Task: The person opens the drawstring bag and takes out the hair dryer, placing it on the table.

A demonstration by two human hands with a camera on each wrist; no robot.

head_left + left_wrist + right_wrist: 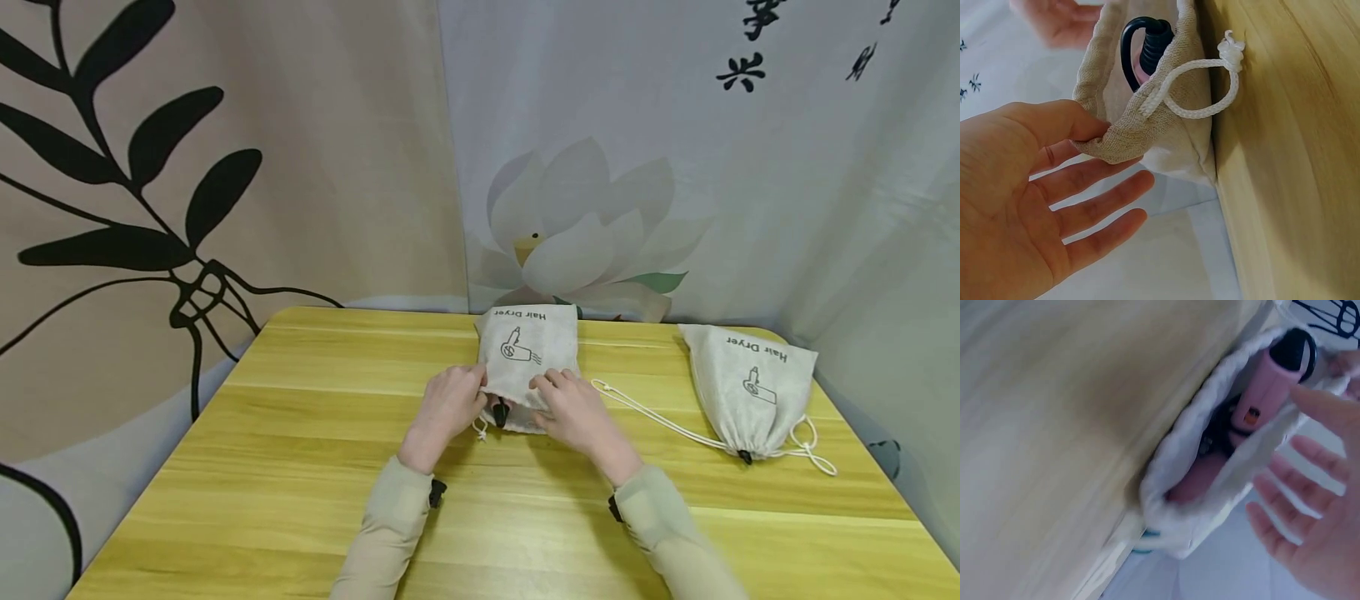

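Note:
A light cloth drawstring bag [551, 333] printed "Hair Dryer" lies on the table with its mouth toward me. Inside that mouth shows a pink hair dryer [1266, 387] with a black end and a black cord. My left hand [450, 404] pinches the left corner of the bag's rim between thumb and forefinger, its other fingers spread loosely. At the rim's right side is my right hand [577, 412], fingers extended and apart in the right wrist view. A knotted white cord loop [1204, 87] hangs from the rim beside my left hand.
A second "Hair Dryer" bag [750, 392], gathered at its mouth, lies to the right on the wooden table [300, 467]. Its long white drawstring [652, 412] stretches toward the first bag. Behind the table hangs a printed curtain [360, 150].

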